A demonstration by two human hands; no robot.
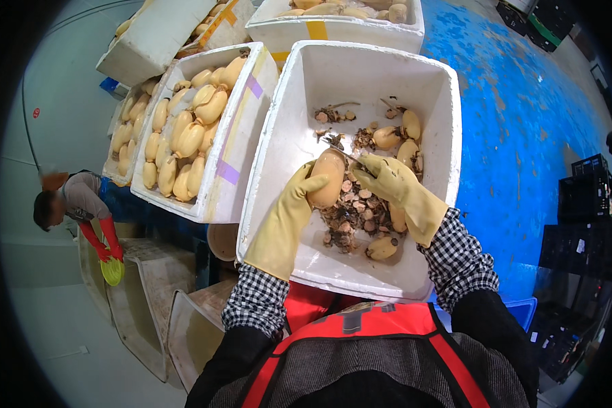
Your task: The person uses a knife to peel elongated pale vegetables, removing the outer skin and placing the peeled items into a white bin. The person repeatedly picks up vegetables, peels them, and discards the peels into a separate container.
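Observation:
Over a white foam box (357, 280), my left hand (293, 209), in a cream rubber glove, holds a thick lotus root segment (328, 178) upright. My right hand (395, 186), gloved alike, grips a thin knife (340, 151), its blade against the segment's top end; the handle is hidden in the fist. Below, on the box floor, lies a heap of cut root ends and dark trimmings (359, 209). A small lotus root piece (382, 248) rests near the box's front, and more segments (387, 136) lie along its right side.
A foam box full of lotus roots (262, 66) stands at the left, with further filled boxes (336, 31) behind. At far left a person in red gloves (84, 204) holds a yellow-green basket (112, 271) over large tubs (148, 306). Black crates (584, 199) are stacked at right.

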